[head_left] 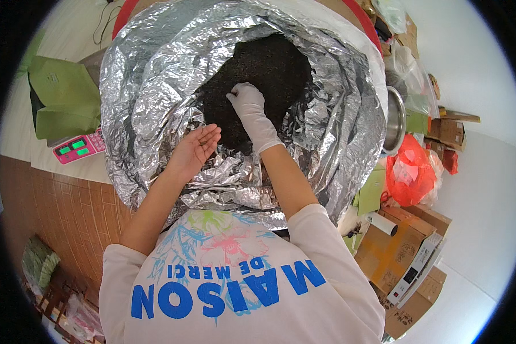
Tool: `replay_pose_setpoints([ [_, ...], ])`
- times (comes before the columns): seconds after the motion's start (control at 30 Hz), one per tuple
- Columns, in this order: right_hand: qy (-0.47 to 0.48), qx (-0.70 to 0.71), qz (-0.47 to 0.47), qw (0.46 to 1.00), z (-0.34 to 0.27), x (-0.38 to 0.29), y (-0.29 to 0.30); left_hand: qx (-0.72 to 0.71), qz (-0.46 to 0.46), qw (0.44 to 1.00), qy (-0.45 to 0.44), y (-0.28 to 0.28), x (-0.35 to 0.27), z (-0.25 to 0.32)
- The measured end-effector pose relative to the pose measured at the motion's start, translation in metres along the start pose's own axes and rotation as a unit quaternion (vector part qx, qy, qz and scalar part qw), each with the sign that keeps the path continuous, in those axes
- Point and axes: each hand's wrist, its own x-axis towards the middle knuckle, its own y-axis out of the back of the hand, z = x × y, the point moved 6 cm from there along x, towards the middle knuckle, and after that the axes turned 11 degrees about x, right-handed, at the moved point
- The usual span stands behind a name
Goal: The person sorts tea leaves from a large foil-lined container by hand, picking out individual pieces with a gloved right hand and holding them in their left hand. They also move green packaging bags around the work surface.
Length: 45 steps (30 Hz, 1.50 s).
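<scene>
A large bag lined with crinkled silver foil (167, 77) stands wide-mouthed before me. Dark loose material, like dried tea leaves (275, 60), fills its middle. My right hand (248, 103), in a white glove, is over the dark material with its fingers curled together; whether anything is pinched in them is hidden. My bare left hand (198, 146) is held palm up by the near left edge of the material. A small dark piece (203, 143) rests on its fingers.
Left of the bag are a green paper bag (64, 94) and a pink digital scale (79, 147) with lit displays. To the right stand a steel bowl (394, 120), a red plastic bag (410, 172) and cardboard boxes (391, 249). A red-rimmed surface (124, 17) shows behind the foil.
</scene>
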Motion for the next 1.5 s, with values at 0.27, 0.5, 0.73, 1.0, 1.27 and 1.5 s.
replay_pose_setpoints([
  [0.27, -0.007, 0.022, 0.025, 0.999, 0.012, 0.005, -0.028, -0.012, 0.002, 1.0, -0.003, 0.002, 0.001, 0.0],
  [0.5, -0.174, 0.462, -0.138, 0.859, 0.016, -0.01, 0.003, 0.005, 0.016, 1.0, -0.003, 0.0, -0.002, 0.002],
  [0.73, -0.152, 0.725, -0.212, 0.637, -0.015, -0.047, 0.051, 0.017, 0.007, 1.0, -0.004, 0.0, 0.001, 0.001],
  [1.0, -0.191, 0.756, -0.229, 0.582, -0.022, -0.064, 0.063, 0.024, 0.015, 1.0, -0.006, 0.0, 0.001, 0.002],
  [1.27, -0.167, 0.459, -0.086, 0.868, 0.007, -0.082, 0.059, 0.021, 0.015, 1.0, -0.006, -0.003, -0.001, 0.003],
  [1.5, 0.025, 0.025, 0.135, 0.99, -0.024, -0.098, 0.093, 0.065, 0.007, 0.998, -0.009, -0.012, -0.005, 0.006],
])
